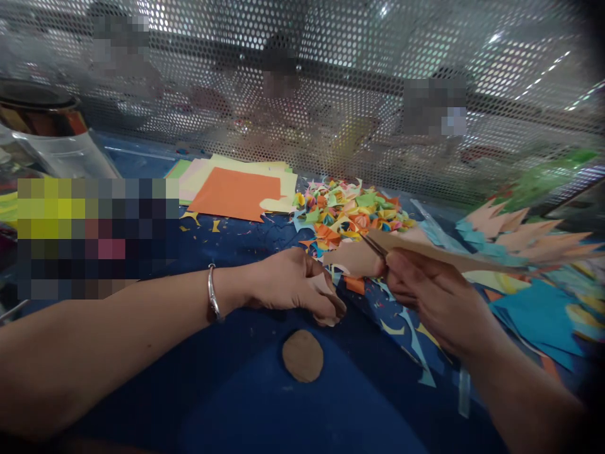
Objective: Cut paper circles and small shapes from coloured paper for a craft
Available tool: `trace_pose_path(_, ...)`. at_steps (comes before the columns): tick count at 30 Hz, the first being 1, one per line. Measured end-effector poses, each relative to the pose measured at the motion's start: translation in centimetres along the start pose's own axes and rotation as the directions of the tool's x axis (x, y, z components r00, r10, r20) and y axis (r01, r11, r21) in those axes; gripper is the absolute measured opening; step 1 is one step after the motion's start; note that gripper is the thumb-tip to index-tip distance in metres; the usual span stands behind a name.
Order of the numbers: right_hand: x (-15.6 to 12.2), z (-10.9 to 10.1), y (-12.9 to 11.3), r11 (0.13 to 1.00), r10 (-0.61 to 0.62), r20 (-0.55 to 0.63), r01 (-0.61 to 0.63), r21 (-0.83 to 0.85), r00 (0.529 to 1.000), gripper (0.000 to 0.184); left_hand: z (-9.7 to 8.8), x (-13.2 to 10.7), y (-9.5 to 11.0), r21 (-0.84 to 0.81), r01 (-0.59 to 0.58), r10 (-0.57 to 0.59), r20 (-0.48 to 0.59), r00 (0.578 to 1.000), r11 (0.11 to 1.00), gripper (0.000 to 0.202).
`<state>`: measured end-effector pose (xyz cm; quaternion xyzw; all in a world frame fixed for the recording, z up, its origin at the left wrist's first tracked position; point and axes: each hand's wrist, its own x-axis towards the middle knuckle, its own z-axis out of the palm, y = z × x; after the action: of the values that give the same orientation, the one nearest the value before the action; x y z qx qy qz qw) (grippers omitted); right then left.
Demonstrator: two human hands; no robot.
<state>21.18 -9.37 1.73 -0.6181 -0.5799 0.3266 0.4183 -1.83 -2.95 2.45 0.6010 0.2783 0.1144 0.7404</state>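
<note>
Where scraps (359,214) crowd fingers (407,270), disc (303,356), orange sheet (236,194)

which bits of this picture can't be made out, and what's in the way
All in the head view:
Handle of the dark tool: hidden by the right hand.
Full shape of the pale paper: partly covered by the left hand.
Lower part of the clear container: pixelation.
Whatever lies beyond the perforated panel: mesh, pixelation, blur.

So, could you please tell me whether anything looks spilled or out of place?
Mainly the loose paper offcuts strewn on the blue tabletop near the right hand: their scatter looks untidy compared with the layered sheets.
</note>
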Motion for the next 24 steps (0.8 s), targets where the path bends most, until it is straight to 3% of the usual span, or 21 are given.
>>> trace_pose_path(3, 0.7, 0.5, -0.1, 0.982, 0.064, 0.022, -0.067, 0.179, 0.998, 0.044, 0.1, 0.0, 0.0, 0.029, -0.011, 0.011, -0.012, 1.0, 1.0, 0.008)
trace_pose_path(5, 0.9, 0.8, -0.1, 0.975, 0.062, 0.02, -0.065, 0.213, 0.998, 0.043, 0.1, 0.1, -0.1, 0.015, -0.018, 0.018, -0.023, 1.0, 1.0, 0.01)
trace_pose_path(9, 0.3, 1.2, -0.6, 0.997, 0.002, 0.147, -0.014, 0.078, 0.989, 0.041, 0.1, 0.2, -0.3, -0.034, -0.032, 0.031, -0.054, 0.998, 0.999, 0.019)
trace_pose_path(13, -0.6, 2.0, -1.5, 0.996, -0.044, 0.36, 0.07, -0.059, 0.932, 0.031, 0.2, 0.2, -0.4, -0.066, -0.063, 0.062, -0.013, 0.998, 0.996, 0.021)
trace_pose_path(15, -0.9, 2.3, -1.8, 0.995, -0.025, 0.396, 0.061, -0.079, 0.918, 0.029, 0.3, 0.2, -0.3, -0.109, -0.06, 0.062, 0.018, 0.998, 0.992, 0.02)
trace_pose_path(18, -1.0, 2.4, -1.8, 0.997, -0.041, 0.328, 0.06, -0.046, 0.944, 0.03, 0.4, 0.2, -0.2, -0.2, -0.075, 0.072, -0.022, 0.997, 0.977, 0.021)
trace_pose_path(24, -1.0, 2.4, -1.3, 0.995, -0.097, 0.077, 0.097, 0.005, 0.992, 0.03, 1.5, 0.3, -0.8, -0.364, -0.131, 0.032, -0.265, 0.964, 0.922, 0.029)
